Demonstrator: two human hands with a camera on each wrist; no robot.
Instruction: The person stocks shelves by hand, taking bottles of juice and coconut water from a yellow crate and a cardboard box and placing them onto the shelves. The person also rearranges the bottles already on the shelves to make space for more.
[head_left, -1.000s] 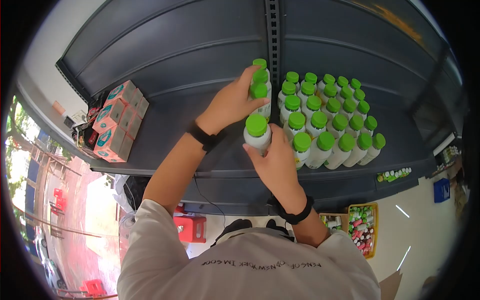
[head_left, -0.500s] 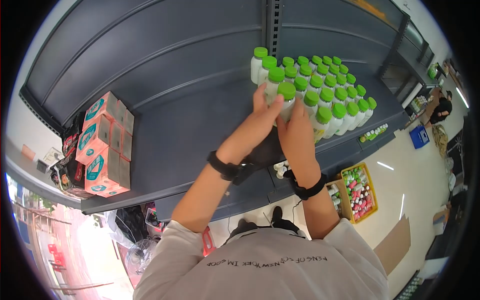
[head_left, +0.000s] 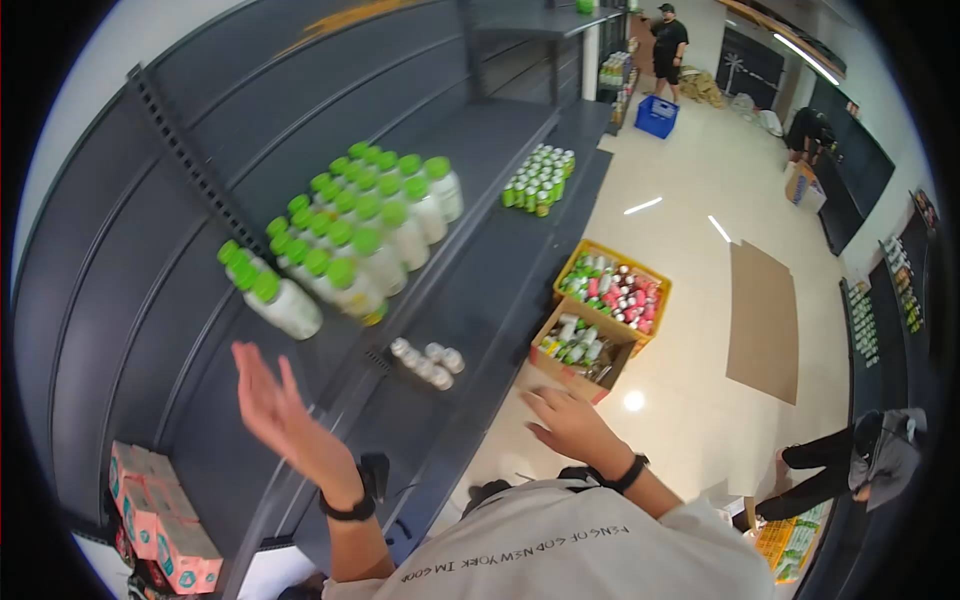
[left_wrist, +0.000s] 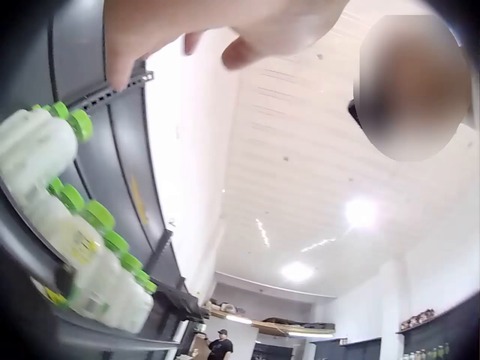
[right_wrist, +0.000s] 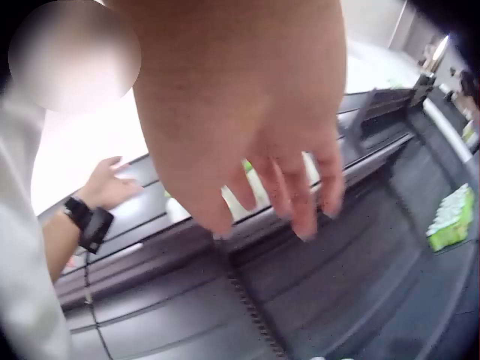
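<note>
My left hand [head_left: 285, 420] is raised over the shelf's front part, fingers stretched out and holding nothing. Just beyond its fingertips stands a short row of white bottles [head_left: 292, 312] with green caps. A larger block of the same green-capped bottles [head_left: 405, 235] fills several rows to the right of it. My right hand [head_left: 578, 428] hangs in the air off the shelf's front, near a cardboard box [head_left: 565, 376]. Its fingers [right_wrist: 304, 202] are loosely bent with nothing in them in the right wrist view.
Pink boxes [head_left: 165, 520] are stacked at the shelf's left end. Small white-capped bottles [head_left: 435, 375] and green-and-white containers [head_left: 540, 182] stand on the lower shelf. A yellow crate [head_left: 657, 318] of mixed bottles is on the floor beside flat cardboard [head_left: 765, 320]. Other people are around the room.
Both hands have let go of the green-capped bottle, which now stands in the left row. The right hand has drawn back off the shelf, and the view has swung right.
</note>
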